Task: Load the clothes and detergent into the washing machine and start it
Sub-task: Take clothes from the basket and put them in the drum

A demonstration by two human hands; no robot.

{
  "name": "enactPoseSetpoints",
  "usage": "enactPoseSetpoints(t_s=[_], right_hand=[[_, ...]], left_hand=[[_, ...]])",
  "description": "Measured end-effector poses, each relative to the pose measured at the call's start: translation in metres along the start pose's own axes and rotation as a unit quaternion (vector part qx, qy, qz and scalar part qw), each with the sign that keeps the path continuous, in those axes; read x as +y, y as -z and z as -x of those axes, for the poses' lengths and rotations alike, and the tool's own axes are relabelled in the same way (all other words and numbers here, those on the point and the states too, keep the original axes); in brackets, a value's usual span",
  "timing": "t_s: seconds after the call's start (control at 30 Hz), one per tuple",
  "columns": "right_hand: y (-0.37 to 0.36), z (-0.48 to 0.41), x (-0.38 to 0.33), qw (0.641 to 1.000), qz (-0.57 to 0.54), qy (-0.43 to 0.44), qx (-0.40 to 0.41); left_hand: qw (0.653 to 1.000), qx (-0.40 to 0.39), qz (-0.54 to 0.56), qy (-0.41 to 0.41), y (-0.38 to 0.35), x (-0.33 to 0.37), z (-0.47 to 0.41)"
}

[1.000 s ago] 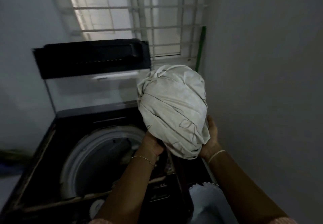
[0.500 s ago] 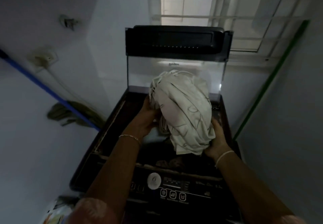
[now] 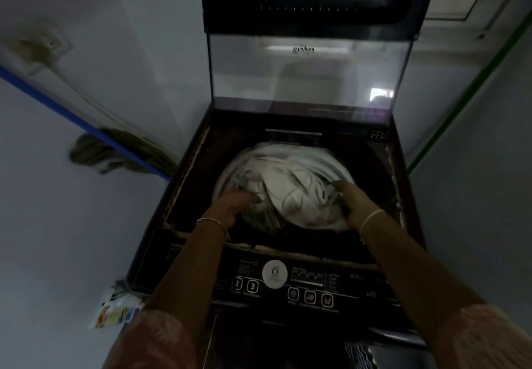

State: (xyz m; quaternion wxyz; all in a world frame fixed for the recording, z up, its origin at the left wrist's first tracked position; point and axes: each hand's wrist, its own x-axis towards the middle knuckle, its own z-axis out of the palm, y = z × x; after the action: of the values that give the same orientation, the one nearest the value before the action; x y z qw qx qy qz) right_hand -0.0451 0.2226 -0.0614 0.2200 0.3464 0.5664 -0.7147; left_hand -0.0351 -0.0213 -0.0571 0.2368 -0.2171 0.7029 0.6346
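**Laundry bundle (image 3: 293, 190) lowered into the drum (image 3: 335, 161)**

Lowered since half a second ago, when both hands held it up above the opening, the pale bundle now sits down inside the drum, heaped to about the level of the white rim. The view has tipped downward with it.

The left hand (image 3: 236, 204) lies on the bundle's near-left edge, its fingers curled into the cloth. A thin bracelet (image 3: 211, 221) circles that wrist. The right hand (image 3: 354, 198) clasps the bundle's right side, thumb on top and fingers tucked down into the folds, where the tips are hidden. A white band (image 3: 371, 217) crosses that wrist. Both forearms reach in over the near edge of the washing machine (image 3: 187, 195).

Darker, greyish fabric shows under the bundle's near side. The white ring of the drum curves round the far and right sides of the heap.

Nearer me, the control panel (image 3: 308, 285) runs across the front, with a round white badge (image 3: 275, 274) in its middle and small square buttons to either side. The glass lid (image 3: 308, 74) stands raised at the back, a brand name showing reversed through it.

A blue pole (image 3: 72, 115) leans along the left wall, with an olive cloth (image 3: 115, 152) bunched at its lower end just beside the machine. A green pole (image 3: 460, 109) leans along the right wall. A colourful packet (image 3: 115, 309) lies on the floor by the machine's near-left corner.
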Motion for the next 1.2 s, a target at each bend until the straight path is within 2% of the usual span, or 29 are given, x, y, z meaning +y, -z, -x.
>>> enactPoseSetpoints(t_s=[0.23, 0.4, 0.6, 0.77, 0.87, 1.03, 1.2], right_hand=[[-0.01, -0.015, 0.028, 0.999, 0.014, 0.03, -0.026], [-0.018, -0.005, 0.044, 0.992, 0.083, 0.097, 0.013], [-0.024, 0.011, 0.043, 0.983, 0.118, 0.143, 0.011], [-0.035, 0.035, 0.049, 0.96, 0.162, 0.23, 0.006], [-0.041, 0.058, 0.054, 0.942, 0.188, 0.279, -0.006], [-0.042, 0.081, 0.07, 0.914, 0.227, 0.337, -0.011], [-0.033, 0.101, 0.09, 0.908, 0.226, 0.35, -0.035]], left_hand=[[0.995, -0.022, -0.057, 0.077, -0.016, -0.019, -0.015], [0.994, -0.045, -0.09, 0.04, -0.026, -0.021, -0.019], [0.994, -0.053, -0.095, 0.016, -0.027, -0.024, -0.019], [0.992, 0.003, -0.035, -0.117, -0.031, -0.018, -0.007], [0.979, 0.032, -0.048, -0.193, -0.036, -0.015, 0.011], [0.971, 0.05, -0.023, -0.234, -0.039, -0.03, 0.041], [0.958, 0.113, -0.012, -0.262, -0.037, -0.044, 0.083]])
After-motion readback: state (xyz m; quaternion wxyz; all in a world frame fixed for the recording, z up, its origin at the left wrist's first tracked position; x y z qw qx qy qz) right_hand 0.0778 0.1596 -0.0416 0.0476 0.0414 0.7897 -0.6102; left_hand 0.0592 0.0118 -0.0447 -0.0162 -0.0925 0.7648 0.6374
